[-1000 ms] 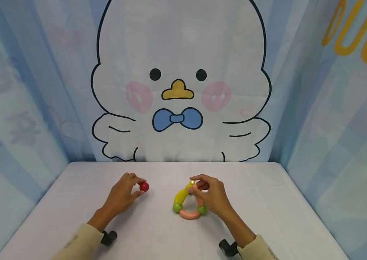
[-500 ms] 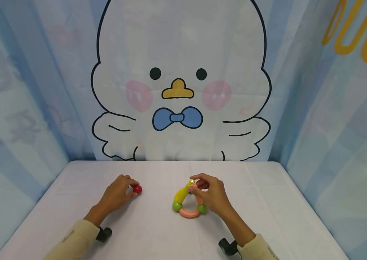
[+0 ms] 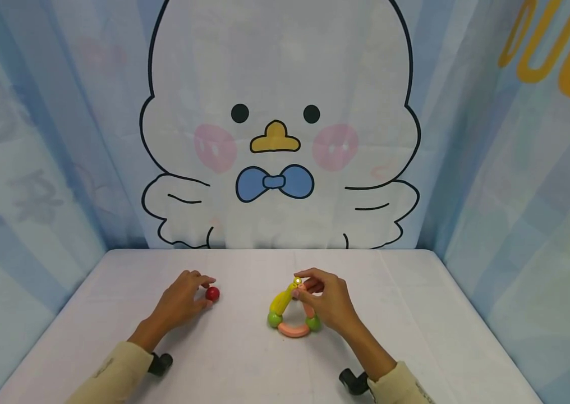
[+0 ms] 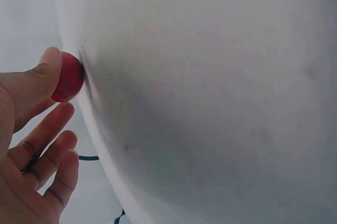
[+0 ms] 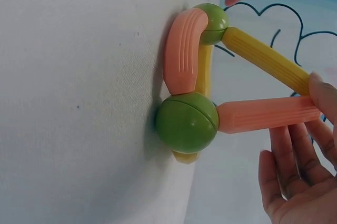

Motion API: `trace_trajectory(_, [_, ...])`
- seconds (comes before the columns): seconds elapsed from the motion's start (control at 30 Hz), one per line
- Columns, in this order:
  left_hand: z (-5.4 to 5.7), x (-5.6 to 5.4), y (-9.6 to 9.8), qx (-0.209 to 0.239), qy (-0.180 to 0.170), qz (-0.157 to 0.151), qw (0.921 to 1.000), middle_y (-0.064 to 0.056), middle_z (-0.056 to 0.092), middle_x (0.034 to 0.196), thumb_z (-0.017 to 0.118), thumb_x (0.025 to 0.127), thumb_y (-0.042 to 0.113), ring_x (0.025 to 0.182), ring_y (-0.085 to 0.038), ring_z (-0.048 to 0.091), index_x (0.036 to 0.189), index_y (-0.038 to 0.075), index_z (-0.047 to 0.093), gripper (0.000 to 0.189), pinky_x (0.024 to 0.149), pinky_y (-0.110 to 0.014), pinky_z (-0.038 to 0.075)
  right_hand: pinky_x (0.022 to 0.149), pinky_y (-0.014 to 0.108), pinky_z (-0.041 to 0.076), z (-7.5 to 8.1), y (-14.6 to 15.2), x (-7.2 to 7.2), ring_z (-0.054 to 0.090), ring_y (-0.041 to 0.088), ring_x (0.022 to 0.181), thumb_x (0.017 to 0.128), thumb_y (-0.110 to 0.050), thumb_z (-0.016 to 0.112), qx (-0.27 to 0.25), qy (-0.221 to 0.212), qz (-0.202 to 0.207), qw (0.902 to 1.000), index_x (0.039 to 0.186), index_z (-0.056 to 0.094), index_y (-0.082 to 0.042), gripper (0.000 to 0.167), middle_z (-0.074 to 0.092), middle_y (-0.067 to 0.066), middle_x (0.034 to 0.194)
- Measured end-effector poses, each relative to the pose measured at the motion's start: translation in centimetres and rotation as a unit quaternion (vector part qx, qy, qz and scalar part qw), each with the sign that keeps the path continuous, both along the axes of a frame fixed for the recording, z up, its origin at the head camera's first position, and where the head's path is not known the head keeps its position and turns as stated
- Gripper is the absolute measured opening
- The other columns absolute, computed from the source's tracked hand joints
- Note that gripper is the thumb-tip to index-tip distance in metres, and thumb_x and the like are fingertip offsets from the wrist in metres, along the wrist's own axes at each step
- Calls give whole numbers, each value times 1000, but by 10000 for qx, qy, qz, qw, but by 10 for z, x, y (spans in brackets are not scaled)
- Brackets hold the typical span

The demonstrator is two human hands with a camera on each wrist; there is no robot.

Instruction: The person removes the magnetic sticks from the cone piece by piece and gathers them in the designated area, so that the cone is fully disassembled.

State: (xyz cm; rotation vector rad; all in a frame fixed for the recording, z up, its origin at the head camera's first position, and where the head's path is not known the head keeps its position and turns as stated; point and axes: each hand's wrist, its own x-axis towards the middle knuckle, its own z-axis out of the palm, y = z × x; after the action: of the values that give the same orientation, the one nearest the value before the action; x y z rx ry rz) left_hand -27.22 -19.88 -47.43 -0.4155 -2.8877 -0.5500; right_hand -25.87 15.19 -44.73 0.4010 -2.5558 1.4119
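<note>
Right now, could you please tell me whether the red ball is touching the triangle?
Apart: the head view shows bare tabletop between the red ball and the triangle.

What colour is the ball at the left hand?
The ball is red, seen best in the left wrist view.

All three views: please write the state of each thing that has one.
Red ball: resting on the table
Green balls: on the table
Curved orange piece: joined to green balls at both ends
Yellow stick: slanted, lower end joined to a green ball
Straight orange stick: lower end joined to a green ball
Left hand: thumb touching the red ball, index fingertip apart
Right hand: pinching both sticks' upper ends
</note>
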Motion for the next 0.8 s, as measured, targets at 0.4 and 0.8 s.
trace_trajectory(0.4, [29, 17, 54, 223, 771, -354, 9961, -4, 73, 112, 92, 84, 31, 108, -21, 61, 131, 17, 75, 53, 92, -41, 62, 81, 21, 58, 2, -1, 0, 68, 9, 86, 87, -19, 89, 42, 13, -3, 10000, 117, 79, -25, 33, 73, -5, 92])
trace_trajectory(0.8, [32, 20, 129, 890, 996, -1047, 9855, 2, 77, 105, 93, 83, 37, 102, -14, 61, 124, 21, 79, 46, 91, -36, 60, 80, 20, 59, 1, -1, 0, 70, 9, 85, 87, -17, 88, 42, 73, 70, 9999, 118, 79, -20, 32, 73, -3, 90])
